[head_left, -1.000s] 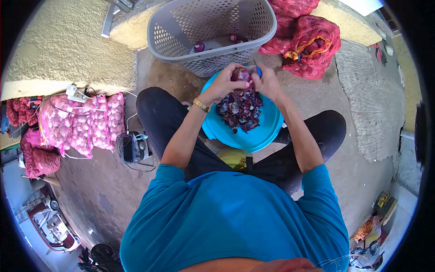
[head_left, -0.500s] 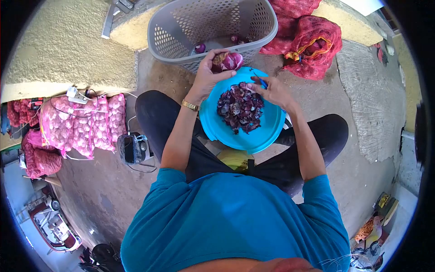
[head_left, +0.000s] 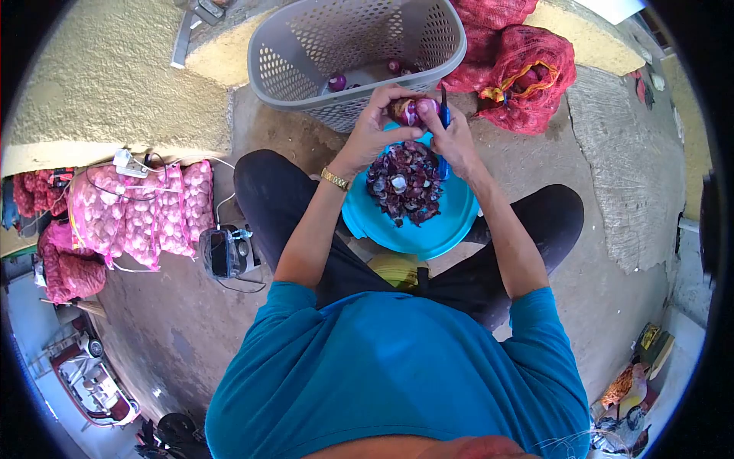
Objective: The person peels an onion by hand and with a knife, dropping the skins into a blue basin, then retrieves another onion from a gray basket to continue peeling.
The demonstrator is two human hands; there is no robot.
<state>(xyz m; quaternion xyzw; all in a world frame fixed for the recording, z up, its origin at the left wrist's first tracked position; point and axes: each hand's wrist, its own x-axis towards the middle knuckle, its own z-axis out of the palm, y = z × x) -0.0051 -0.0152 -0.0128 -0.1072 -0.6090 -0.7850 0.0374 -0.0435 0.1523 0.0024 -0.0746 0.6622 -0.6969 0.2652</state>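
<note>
My left hand [head_left: 371, 134], with a gold watch [head_left: 335, 180] at the wrist, is wrapped round a red onion [head_left: 409, 113] whose skin is partly off. My right hand [head_left: 459, 147] grips a small knife [head_left: 445, 118] with a blue handle, its dark blade pointing away from me. The right thumb presses on the onion's right side. Below both hands sits a light blue basin [head_left: 461, 218], holding a heap of dark purple onion skins [head_left: 405, 200]. One pale scrap [head_left: 398, 183] lies on the heap.
A grey perforated basket [head_left: 264, 86] with several peeled onions [head_left: 337, 81] stands beyond the basin. Red mesh sacks [head_left: 527, 107] lean at the upper right. Pink net bags of bulbs [head_left: 138, 206] and a small black-screened device [head_left: 222, 252] are on the left.
My left hand has carried the onion a little rightward. My right hand has come up to it, thumb now on the onion and knife turned upright. The pale scrap shows on the skins.
</note>
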